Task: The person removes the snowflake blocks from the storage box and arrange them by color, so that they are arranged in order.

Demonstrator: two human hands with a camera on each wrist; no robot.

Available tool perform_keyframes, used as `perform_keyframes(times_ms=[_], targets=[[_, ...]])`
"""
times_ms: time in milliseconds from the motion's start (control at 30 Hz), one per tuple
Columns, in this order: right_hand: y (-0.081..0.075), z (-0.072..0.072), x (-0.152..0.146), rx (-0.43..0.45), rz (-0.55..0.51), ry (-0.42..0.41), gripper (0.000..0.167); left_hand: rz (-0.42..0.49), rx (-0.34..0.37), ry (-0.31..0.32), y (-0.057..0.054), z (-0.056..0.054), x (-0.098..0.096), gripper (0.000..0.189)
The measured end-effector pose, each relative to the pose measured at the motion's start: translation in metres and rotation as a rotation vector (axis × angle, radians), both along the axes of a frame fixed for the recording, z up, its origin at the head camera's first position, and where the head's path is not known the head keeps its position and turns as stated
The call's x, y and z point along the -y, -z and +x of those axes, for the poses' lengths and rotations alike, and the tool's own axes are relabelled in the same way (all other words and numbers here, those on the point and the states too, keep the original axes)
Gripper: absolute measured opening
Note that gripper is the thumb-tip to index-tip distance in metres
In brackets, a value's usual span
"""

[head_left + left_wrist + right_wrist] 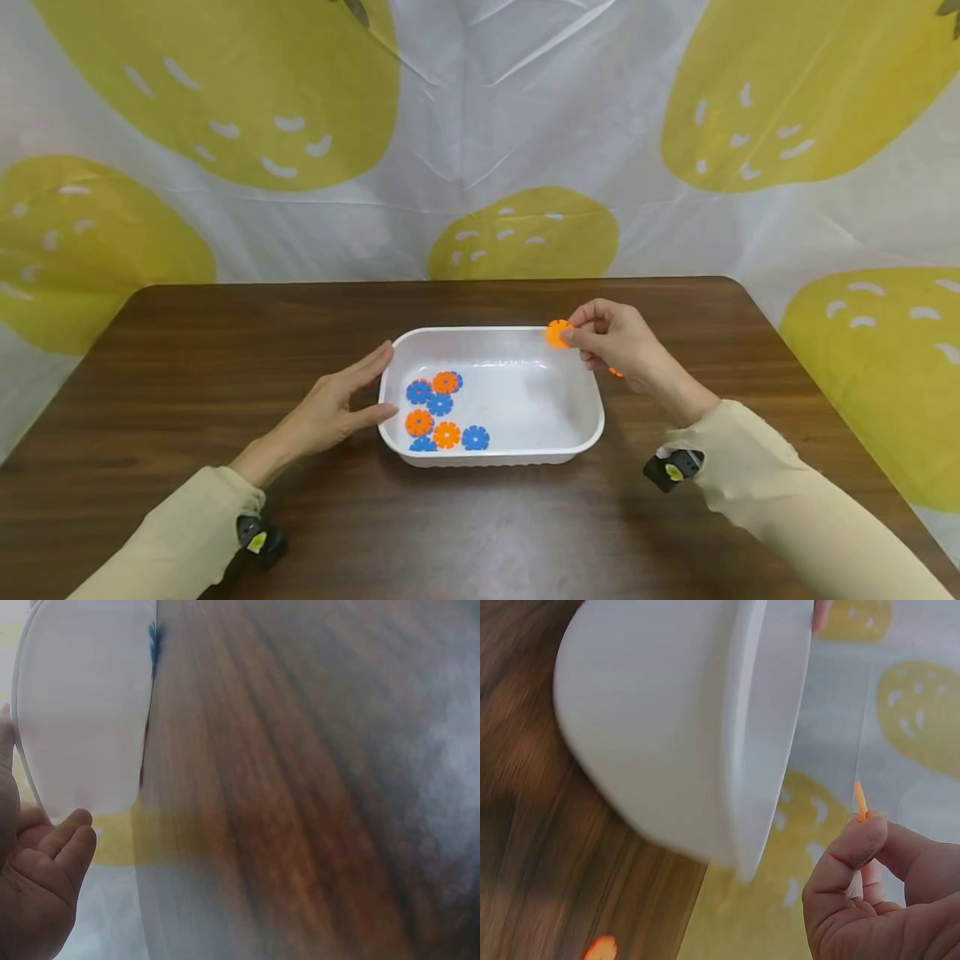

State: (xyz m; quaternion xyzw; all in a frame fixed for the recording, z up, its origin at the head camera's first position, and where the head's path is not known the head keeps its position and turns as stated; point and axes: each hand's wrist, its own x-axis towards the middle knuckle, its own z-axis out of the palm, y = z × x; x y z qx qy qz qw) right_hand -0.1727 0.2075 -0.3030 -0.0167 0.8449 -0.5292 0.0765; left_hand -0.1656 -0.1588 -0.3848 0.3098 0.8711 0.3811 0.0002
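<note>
One orange disc (557,333) was pinched at its edge between the thumb and fingers of the right hand (618,337), raised by the far right corner of the white tray (510,458). The hands were well apart: the left hand (330,408) lay spread against the tray's left end, its thumb at the rim. Orange and blue discs (476,437) lay flat toward the tray's left side, some overlapping, and another orange piece (617,372) showed on the surface (525,533) beside the right hand, mostly hidden. The disc was thin and notched around its rim, probably stiff plastic, very light and unlikely to break, though smooth faces might slide under dry fingers. A pinch across the notched edge seemed the best hold. The tray looked rigid and likely light enough to skid, so steadying it by the rim made sense.
</note>
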Motion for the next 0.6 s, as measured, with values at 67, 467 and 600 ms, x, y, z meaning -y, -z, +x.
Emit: perform_keyframes(times_ms=[67,467,600], targets=[[0.000,0.000,-0.012,0.000,0.004,0.025,0.022,0.003,-0.001,0.002,0.000,0.000,0.000,0.078],[0.029,0.000,-0.082,0.034,0.110,0.144,0.025,0.005,-0.004,-0.001,0.000,0.000,-0.001,0.078],[0.039,-0.001,-0.098,0.075,0.146,0.165,0.025,0.005,0.007,-0.001,-0.001,0.000,-0.001,0.078]])
